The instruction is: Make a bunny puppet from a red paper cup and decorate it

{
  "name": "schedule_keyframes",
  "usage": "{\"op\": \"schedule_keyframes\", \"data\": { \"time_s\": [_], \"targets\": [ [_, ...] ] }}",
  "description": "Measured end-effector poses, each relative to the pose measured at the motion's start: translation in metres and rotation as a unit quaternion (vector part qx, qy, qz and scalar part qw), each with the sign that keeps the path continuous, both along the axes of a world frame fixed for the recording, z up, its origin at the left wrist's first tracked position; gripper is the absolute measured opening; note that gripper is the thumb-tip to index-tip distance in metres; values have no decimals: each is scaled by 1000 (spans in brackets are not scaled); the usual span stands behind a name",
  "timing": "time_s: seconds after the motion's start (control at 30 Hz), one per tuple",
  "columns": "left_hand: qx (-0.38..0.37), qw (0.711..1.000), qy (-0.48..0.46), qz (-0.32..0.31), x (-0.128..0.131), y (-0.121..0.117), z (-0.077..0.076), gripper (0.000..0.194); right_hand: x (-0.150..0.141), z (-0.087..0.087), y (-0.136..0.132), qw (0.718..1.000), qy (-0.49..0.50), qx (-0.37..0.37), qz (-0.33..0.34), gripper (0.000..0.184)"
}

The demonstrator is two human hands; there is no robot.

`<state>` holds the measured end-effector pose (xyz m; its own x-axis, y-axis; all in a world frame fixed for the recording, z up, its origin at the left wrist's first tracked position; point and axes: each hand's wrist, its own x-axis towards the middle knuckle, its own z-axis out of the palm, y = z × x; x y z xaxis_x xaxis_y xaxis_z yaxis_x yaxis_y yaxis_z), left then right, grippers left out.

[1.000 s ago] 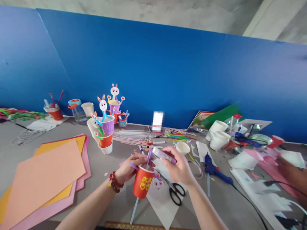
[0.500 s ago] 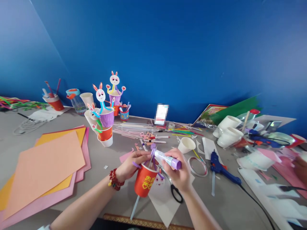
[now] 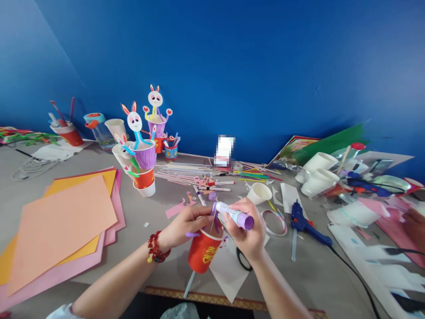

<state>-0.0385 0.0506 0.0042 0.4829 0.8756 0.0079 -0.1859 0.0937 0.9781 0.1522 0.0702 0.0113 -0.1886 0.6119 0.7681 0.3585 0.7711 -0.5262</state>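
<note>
A red paper cup (image 3: pixel 203 254) with yellow characters tilts over the near table edge, a pale straw (image 3: pixel 189 284) poking from its bottom. Purple strips (image 3: pixel 192 234) stick out at its rim. My left hand (image 3: pixel 186 226) is closed at the cup's rim, its fingertips at an upright purple strip (image 3: pixel 215 209). In my right hand (image 3: pixel 247 230) is a glue stick (image 3: pixel 234 215), white with a purple base, its tip against that upright strip. Under my hands lies white paper (image 3: pixel 229 274) with a partly hidden rabbit face (image 3: pixel 224 242) and black-handled scissors (image 3: pixel 244 260).
Rabbit-topped cups (image 3: pixel 145 157) stand back left, behind stacked coloured paper (image 3: pixel 66 230). Straws and markers (image 3: pixel 212 189) lie mid-table. A tape roll (image 3: pixel 274 223), blue glue gun (image 3: pixel 307 228) and white power strip (image 3: pixel 361 270) are at right. Another person's hand (image 3: pixel 415 226) shows far right.
The glue stick has turned so its purple base points towards me, and its tip has come against the purple strip. The cup has shifted slightly right. The view has tilted down.
</note>
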Motion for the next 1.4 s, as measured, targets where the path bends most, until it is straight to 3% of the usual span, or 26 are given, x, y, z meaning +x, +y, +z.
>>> {"op": "schedule_keyframes", "data": {
  "time_s": [0.17,0.63,0.8,0.97,1.4],
  "targets": [
    [-4,1000,14,17,3,-2,-3,35,-2,-1,-1,999,-7,28,39,21],
    [-36,999,-16,-13,10,-4,0,38,-1,-2,-1,1000,-2,12,-28,13],
    [-39,999,-10,7,10,-5,-3,38,0,-4,-1,1000,-17,11,4,11],
    [-45,999,-19,2,9,-5,-3,41,2,-6,1,1000,-10,2,-18,12],
    [-44,999,-8,4,12,-5,-2,37,1,-8,2,1000,10,-7,13,12]
  ]
}}
